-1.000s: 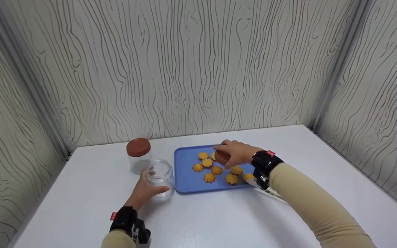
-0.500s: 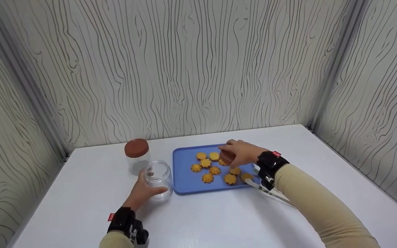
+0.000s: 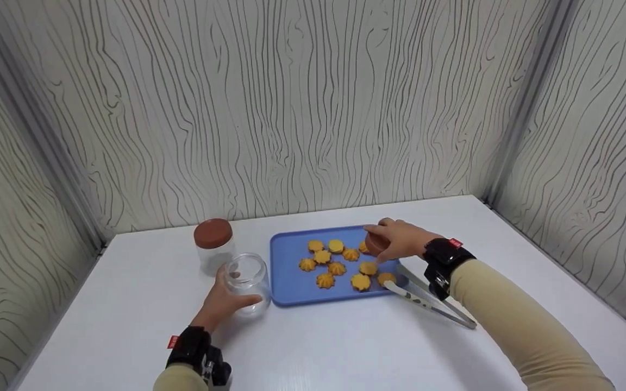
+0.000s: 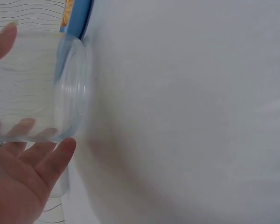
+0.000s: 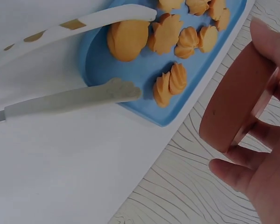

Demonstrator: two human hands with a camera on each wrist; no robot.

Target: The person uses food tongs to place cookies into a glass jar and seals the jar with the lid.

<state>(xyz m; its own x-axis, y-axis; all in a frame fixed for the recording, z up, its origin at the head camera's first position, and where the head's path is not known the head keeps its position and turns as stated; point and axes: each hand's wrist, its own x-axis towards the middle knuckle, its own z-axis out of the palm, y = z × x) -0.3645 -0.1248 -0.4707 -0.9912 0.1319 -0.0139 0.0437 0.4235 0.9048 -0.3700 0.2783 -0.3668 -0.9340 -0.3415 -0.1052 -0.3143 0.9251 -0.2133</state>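
Observation:
My left hand (image 3: 225, 301) is round a clear jar (image 3: 253, 277) without a lid that stands on the table, thumb on one side and fingers on the other. The left wrist view shows the fingers (image 4: 56, 163) against the clear wall. A brown jar lid (image 5: 238, 98) is gripped by its edge in my right hand (image 3: 400, 239), held over the far right part of the blue tray (image 3: 286, 288). Several yellow flower-shaped cookies (image 3: 337, 268) lie on that tray. A pair of tongs (image 3: 427, 304) rests spread, its tips at the tray's near right corner.
A second clear jar with a brown lid (image 3: 213, 233) stands behind my left hand, close to the back of the white table (image 3: 302, 347). Patterned panels (image 3: 313, 108) rise behind the table and at both sides.
My right hand has moved to the right across the tray with the lid, uncovering more cookies and the tongs. The left hand stays round the jar.

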